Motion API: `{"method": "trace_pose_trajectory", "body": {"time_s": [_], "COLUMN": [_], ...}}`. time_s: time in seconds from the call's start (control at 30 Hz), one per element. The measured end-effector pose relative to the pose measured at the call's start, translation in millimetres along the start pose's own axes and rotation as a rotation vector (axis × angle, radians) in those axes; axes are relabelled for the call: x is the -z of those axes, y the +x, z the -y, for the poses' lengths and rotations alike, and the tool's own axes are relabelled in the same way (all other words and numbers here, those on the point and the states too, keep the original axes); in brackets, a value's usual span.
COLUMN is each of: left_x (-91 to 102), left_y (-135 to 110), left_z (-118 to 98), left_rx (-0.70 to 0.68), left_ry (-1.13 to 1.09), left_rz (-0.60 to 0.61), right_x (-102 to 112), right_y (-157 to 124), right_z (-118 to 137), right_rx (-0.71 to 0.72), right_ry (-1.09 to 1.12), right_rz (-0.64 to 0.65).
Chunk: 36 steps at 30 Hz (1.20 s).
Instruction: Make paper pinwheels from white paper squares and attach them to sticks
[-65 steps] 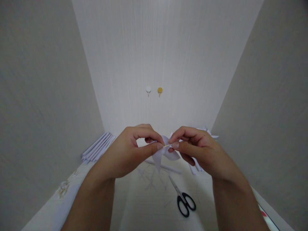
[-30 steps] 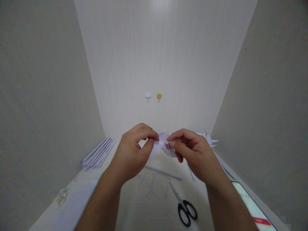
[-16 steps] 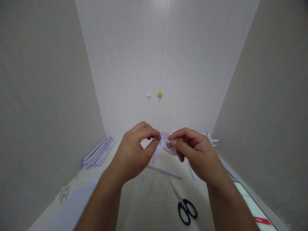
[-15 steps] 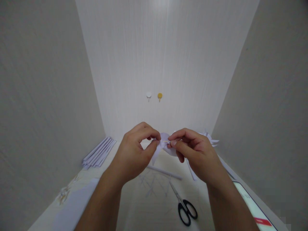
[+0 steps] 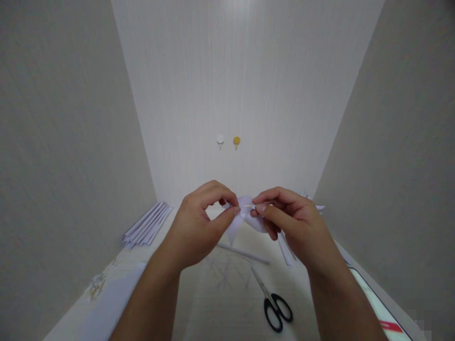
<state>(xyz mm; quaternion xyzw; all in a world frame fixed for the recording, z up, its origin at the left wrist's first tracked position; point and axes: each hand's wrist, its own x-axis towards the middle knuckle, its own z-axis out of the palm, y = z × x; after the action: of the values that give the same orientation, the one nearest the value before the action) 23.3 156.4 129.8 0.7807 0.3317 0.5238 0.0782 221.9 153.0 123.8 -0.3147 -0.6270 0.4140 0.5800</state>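
Held up in front of me is a folded white paper piece (image 5: 255, 223) with rounded loops and a pointed corner, somewhat like a pinwheel. A thin pale stick or string (image 5: 246, 206) runs across its middle, between my two hands. My left hand (image 5: 202, 222) is closed, thumb and forefinger pinching the paper at its left side. With thumb and fingertips together, my right hand (image 5: 289, 220) pinches the right end of the thin pale piece. Its fingertips partly cover the paper. Below them on the table lie a rolled paper stick (image 5: 245, 253) and black-handled scissors (image 5: 273, 303).
Several rolled paper sticks (image 5: 147, 225) are stacked at the back left. White paper sheets (image 5: 117, 298) lie by my left forearm, beside a small tangle (image 5: 96, 286). Thin scraps (image 5: 223, 274) lie mid-table. A lit screen (image 5: 373, 303) is at right. Two hooks (image 5: 236, 141) are on the back wall.
My right hand has shifted slightly right and up, away from the left, so more of the thin pale piece shows. My left hand has barely moved and keeps its pinch.
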Motion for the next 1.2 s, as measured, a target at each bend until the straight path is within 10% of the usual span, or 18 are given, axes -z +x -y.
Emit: {"method": "trace_pose_trajectory", "body": {"time_s": [1.2], "left_x": [4.6], "left_y": [-3.8], "left_z": [-5.6], "left_rx": [-0.103], "left_ry": [-0.206], "left_rz": [-0.016], "right_x": [7.2], "right_y": [-3.1], "right_z": [0.7], "right_rx": [-0.04], "right_ry": [0.179], "right_rz": [0.163]}}
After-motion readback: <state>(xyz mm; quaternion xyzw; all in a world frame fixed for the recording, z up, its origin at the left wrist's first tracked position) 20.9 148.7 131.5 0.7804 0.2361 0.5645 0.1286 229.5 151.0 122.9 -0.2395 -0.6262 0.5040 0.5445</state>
